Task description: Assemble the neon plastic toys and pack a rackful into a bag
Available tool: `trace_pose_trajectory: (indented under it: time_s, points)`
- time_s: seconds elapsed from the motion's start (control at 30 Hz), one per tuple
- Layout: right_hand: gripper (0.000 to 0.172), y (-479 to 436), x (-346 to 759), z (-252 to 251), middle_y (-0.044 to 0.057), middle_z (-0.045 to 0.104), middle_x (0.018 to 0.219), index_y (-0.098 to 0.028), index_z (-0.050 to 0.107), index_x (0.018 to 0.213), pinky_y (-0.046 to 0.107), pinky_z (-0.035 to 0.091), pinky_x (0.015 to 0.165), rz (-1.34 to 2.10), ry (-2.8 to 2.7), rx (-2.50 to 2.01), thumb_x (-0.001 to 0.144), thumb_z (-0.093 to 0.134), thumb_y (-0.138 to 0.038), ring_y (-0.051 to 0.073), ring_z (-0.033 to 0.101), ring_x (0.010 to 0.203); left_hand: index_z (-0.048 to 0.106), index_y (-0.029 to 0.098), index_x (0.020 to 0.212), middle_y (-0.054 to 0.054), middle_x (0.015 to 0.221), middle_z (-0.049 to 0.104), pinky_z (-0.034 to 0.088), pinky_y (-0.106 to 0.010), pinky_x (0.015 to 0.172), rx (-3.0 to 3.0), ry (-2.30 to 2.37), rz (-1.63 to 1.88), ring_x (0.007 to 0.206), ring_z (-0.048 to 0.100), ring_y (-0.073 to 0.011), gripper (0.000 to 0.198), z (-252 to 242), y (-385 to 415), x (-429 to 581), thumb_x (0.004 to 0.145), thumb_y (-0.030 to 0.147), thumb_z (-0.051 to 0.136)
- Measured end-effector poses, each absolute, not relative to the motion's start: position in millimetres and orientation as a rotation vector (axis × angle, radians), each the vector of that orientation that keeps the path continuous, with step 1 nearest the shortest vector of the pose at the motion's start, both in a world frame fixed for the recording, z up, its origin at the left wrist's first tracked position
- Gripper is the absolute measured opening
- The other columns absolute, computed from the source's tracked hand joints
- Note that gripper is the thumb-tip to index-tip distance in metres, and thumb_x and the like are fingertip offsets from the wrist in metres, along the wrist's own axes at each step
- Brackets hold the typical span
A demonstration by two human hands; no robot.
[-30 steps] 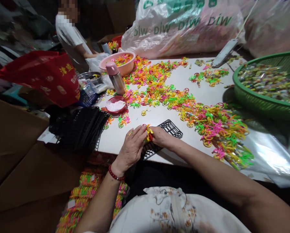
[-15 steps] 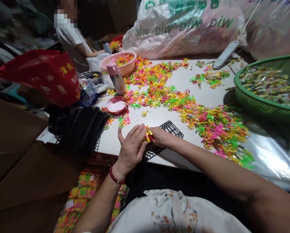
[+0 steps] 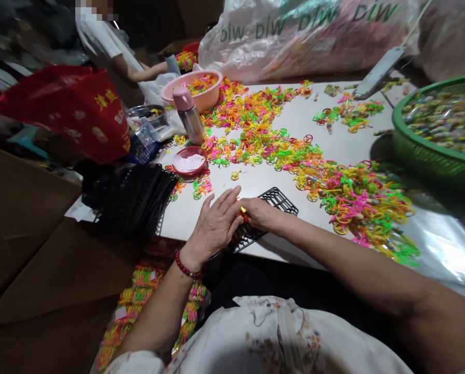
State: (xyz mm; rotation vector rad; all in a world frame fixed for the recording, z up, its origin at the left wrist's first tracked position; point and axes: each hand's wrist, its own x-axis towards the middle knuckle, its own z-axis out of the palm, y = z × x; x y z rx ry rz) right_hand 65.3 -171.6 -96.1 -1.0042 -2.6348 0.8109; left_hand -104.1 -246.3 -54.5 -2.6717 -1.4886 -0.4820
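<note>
Small bright plastic toys (image 3: 243,212), yellow and red where visible, are bunched between my two hands, mostly hidden by the fingers. My left hand (image 3: 216,221), with a red bead bracelet at the wrist, cups them from the left, its fingers long and thumb bent in. Curled against the same toys from the right is my right hand (image 3: 258,213). Under both hands a black plastic grid rack (image 3: 281,200) lies slanted on the white table (image 3: 177,221), close to its front edge. One loose yellow toy (image 3: 236,175) lies just beyond the hands.
Heaped colourful toys (image 3: 353,192) spread across the table. Stacked black racks (image 3: 134,200) stand left, near a red basket (image 3: 206,166) of paper slips and a thermos (image 3: 189,117). A green basket (image 3: 407,140) is at right. Another person's arm (image 3: 150,71) reaches in at the back.
My hands have closed in further over the toys, so less of them shows. My left hand's index finger has come down beside the others. The view has shifted slightly.
</note>
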Motion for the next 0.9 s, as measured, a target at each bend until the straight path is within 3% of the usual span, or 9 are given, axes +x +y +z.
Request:
trace_pose_trajectory:
  time_s: [0.17,0.3,0.4,0.5,0.63,0.7,0.9]
  points:
    - [0.023,-177,61,-104,0.011,0.066,0.102,-0.014,0.063,0.106,0.028,0.045,0.078,0.75,-2.651,-1.025,0.083,0.059,-0.016,0.02,0.061,0.088,0.052,0.022,0.126,-0.01,0.145,0.05,0.025,-0.049,0.113,-2.607,-1.503,-0.577,0.136,0.044,-0.0242,0.032,-59,-247,-100,0.095,0.03,0.047]
    - [0.019,-185,58,-111,0.009,0.064,0.1,-0.014,0.062,0.104,0.026,0.045,0.075,0.695,-2.602,-1.031,0.086,0.058,-0.019,0.019,0.059,0.086,0.054,0.022,0.121,-0.011,0.146,0.048,0.027,-0.051,0.112,-2.57,-1.414,-0.644,0.135,0.044,-0.0279,0.031,-68,-245,-99,0.092,0.031,0.054]
    - [0.021,-200,77,-105,0.008,0.065,0.101,-0.015,0.061,0.109,0.027,0.046,0.08,0.703,-2.427,-1.069,0.088,0.057,-0.017,0.019,0.059,0.092,0.052,0.021,0.126,-0.013,0.146,0.048,0.028,-0.053,0.111,-2.549,-1.336,-0.642,0.131,0.048,-0.0295,0.037,-69,-242,-102,0.091,0.032,0.054]
    - [0.031,-223,131,-84,0.011,0.062,0.114,-0.015,0.059,0.119,0.029,0.045,0.091,0.573,-2.19,-1.165,0.089,0.055,-0.013,0.019,0.057,0.104,0.048,0.024,0.135,-0.015,0.151,0.04,0.029,-0.057,0.11,-2.528,-1.275,-0.619,0.132,0.047,-0.0317,0.045,-67,-238,-107,0.091,0.031,0.055]
    - [0.037,-245,239,-51,0.01,0.06,0.107,-0.017,0.066,0.112,0.029,0.045,0.083,0.124,-2.011,-1.659,0.082,0.051,-0.003,0.019,0.056,0.095,0.053,0.025,0.13,-0.011,0.151,0.042,0.039,-0.049,0.107,-2.642,-1.123,-0.647,0.139,0.039,-0.0293,0.039,-67,-233,-110,0.091,0.029,0.054]
    - [0.03,-245,283,-41,0.008,0.057,0.097,-0.017,0.071,0.102,0.028,0.044,0.074,-0.035,-1.969,-1.915,0.081,0.052,-0.006,0.018,0.054,0.083,0.056,0.023,0.123,-0.01,0.148,0.046,0.042,-0.046,0.105,-2.662,-1.098,-0.658,0.137,0.041,-0.029,0.033,-69,-231,-106,0.091,0.031,0.055]
    - [0.026,-220,323,-52,0.007,0.056,0.096,-0.02,0.073,0.099,0.025,0.041,0.07,0.051,-2.158,-2.014,0.083,0.055,-0.012,0.016,0.055,0.078,0.055,0.022,0.108,-0.008,0.142,0.054,0.043,-0.047,0.101,-2.613,-1.239,-0.699,0.128,0.051,-0.0264,0.017,-72,-230,-85,0.092,0.028,0.052]
